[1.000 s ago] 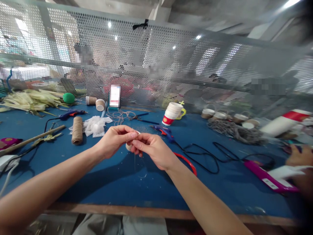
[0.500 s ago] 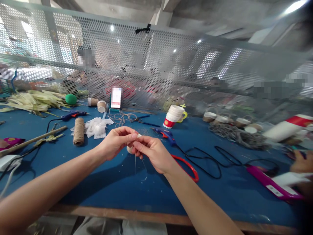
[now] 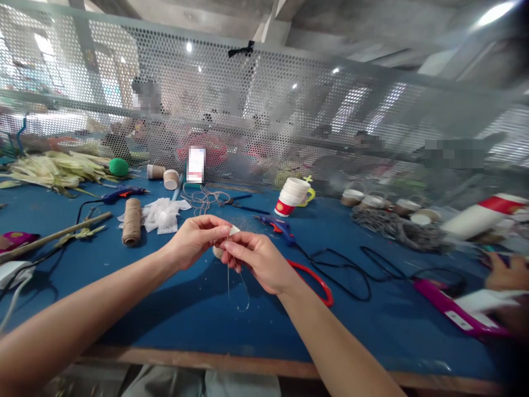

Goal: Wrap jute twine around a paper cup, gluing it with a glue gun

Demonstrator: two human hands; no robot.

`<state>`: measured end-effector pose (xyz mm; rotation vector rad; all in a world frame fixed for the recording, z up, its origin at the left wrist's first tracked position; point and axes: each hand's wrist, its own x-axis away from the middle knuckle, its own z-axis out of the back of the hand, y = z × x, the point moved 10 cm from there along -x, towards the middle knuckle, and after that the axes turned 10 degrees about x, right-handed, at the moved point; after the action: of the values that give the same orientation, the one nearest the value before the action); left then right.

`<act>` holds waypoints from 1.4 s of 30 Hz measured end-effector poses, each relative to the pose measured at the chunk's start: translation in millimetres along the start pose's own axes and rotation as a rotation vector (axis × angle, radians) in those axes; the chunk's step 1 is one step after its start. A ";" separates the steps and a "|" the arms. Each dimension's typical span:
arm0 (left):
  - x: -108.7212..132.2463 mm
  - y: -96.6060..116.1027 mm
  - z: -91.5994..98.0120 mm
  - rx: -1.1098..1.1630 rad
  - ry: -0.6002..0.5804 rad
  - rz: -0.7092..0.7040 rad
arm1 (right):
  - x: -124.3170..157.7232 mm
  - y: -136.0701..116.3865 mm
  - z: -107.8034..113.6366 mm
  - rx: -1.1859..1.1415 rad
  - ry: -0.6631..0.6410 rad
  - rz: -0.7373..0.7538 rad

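Observation:
My left hand (image 3: pixel 201 240) and my right hand (image 3: pixel 256 255) meet over the middle of the table, fingers pinched together. Between their fingertips shows a small white piece (image 3: pixel 234 230), mostly covered, so its kind is unclear. Under the fingers a beige rounded part (image 3: pixel 218 252) peeks out; whether it belongs to the white piece I cannot tell. A thin strand (image 3: pixel 228 281) hangs down from my right fingers, and a finer pale thread (image 3: pixel 248 298) curls below it. Both hands appear closed on the piece, with the strand at the right fingertips.
Behind stand stacked paper cups (image 3: pixel 291 196) and a blue glue gun (image 3: pixel 276 227). To the left are a twine spool (image 3: pixel 131 222), white netting (image 3: pixel 164 215) and corn husks (image 3: pixel 53 168). A red loop (image 3: pixel 316 281), black cable (image 3: pixel 351 298) and another person's hand (image 3: pixel 506 271) are at right.
My hands stay together in nearly the same place, with small finger movements. The fine thread below them now hangs in a wider, clearer curve. The other person's hand at right has shifted slightly.

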<state>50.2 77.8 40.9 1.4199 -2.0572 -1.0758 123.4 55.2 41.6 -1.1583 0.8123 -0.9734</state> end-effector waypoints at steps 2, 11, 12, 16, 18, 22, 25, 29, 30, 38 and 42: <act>0.5 -0.3 1.7 0.007 0.022 -0.005 | 0.5 0.4 0.8 0.013 -0.001 -0.003; 1.4 -0.3 -0.2 0.002 0.023 -0.028 | 3.6 2.3 3.1 0.046 0.008 -0.014; 1.4 -0.4 -0.4 -0.006 0.021 -0.028 | 3.4 2.7 3.6 0.052 0.014 -0.015; 0.5 3.2 2.4 -0.033 0.041 -0.060 | 3.7 1.6 5.9 0.174 0.063 -0.001; -0.2 8.9 6.5 -0.039 0.074 -0.103 | 6.0 -3.7 9.6 0.318 0.141 0.045; -0.3 23.8 16.7 -0.039 0.161 -0.217 | 16.4 -20.1 15.1 0.767 0.363 0.170; 0.1 29.1 21.3 -0.023 0.204 -0.259 | 22.8 -27.4 11.9 0.994 0.459 0.245; 1.3 32.1 22.8 0.007 0.231 -0.292 | 25.5 -30.7 10.8 0.977 0.476 0.296; 1.6 32.9 22.6 0.010 0.231 -0.300 | 25.7 -31.7 11.2 0.953 0.471 0.302; 2.1 38.2 20.0 -0.013 0.201 -0.338 | 21.2 -17.7 18.4 0.767 0.373 0.176; 1.8 39.9 19.1 -0.025 0.189 -0.337 | 17.1 -2.2 19.3 0.584 0.308 0.072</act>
<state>12.3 90.2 60.3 1.8251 -1.7065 -1.0418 146.9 46.1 47.5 -0.4799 0.7333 -1.2406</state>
